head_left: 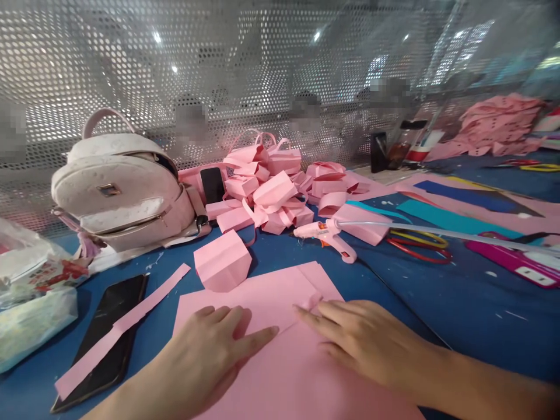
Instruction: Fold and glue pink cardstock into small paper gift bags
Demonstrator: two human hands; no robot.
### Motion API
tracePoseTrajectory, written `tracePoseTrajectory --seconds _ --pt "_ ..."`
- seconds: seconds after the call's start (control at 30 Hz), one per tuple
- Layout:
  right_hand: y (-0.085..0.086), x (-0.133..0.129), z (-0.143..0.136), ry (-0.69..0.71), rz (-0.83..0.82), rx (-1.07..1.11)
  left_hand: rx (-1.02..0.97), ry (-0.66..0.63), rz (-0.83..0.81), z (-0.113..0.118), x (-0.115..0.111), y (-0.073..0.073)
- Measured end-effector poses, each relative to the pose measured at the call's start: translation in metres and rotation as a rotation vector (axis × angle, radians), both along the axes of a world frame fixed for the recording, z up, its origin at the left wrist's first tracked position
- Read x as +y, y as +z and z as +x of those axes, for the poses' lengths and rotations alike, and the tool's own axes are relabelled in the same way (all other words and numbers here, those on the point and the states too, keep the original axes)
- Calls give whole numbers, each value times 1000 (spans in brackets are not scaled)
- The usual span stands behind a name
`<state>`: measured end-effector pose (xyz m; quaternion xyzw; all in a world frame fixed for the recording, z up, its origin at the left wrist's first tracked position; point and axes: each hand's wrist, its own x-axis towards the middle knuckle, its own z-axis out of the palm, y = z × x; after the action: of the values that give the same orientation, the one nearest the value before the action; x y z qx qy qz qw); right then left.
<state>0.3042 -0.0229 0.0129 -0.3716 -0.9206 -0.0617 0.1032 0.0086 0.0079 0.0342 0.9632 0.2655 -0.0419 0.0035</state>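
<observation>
- Finished-looking work: a heap of folded pink pieces [275, 192] at the back of the surface [455, 303]; we judge many shaped already, some with looped strips.
- One more folded pink box shape [222, 261] sits apart from the heap, just beyond the pink sheets [258, 379].
- In hand: the sheets lie flat in front of us, more than one by the offset far edges. A narrow piece near our fingertips looks folded or creased; we judge this part barely begun.
- Unused at this moment: pink strip [151, 300] lying across the dark phone [114, 303]; glue gun [335, 236] resting by the heap, held by neither of us two-handed.
- Left grip [210, 350]: fingers spread, holding nothing, pressed down on the sheets, index reaching inward.
- Right grip [363, 338]: fingertips at the small folded piece; we cannot tell whether they pinch it or only press.
- Hidden: what lies under our palms, and the bottom layers of the heap, so no count.
- Cut off: near edge of the sheets, both forearms, the plastic bag [35, 326] at the left.
- Hard to read: blurred shapes behind the perforated screen [245, 64]; the crease between our hands.
</observation>
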Motion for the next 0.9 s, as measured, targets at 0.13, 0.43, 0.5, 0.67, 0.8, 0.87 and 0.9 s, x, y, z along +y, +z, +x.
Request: tracePoseTrajectory --seconds 0.13,0.43,0.5,0.67,0.8,0.87,0.9 --pt "0 -2 4 -81 20 25 -5 -14 31 -3 -2 -2" --pt "-7 -1 18 -198 146 -26 -4 -1 14 -4 -3 -2" --pt "-7 2 25 -206 189 -50 -33 5 5 -4 -3 -4" --pt "13 12 23 -201 83 -35 -216 253 -215 -6 0 -2" --pt "33 24 7 -183 -85 85 -288 447 -404 -12 -1 4" --pt "35 30 -2 -98 -192 109 -289 436 -417 -14 -5 4" --pt "33 33 -7 -66 -229 110 -288 422 -406 -15 -7 3"
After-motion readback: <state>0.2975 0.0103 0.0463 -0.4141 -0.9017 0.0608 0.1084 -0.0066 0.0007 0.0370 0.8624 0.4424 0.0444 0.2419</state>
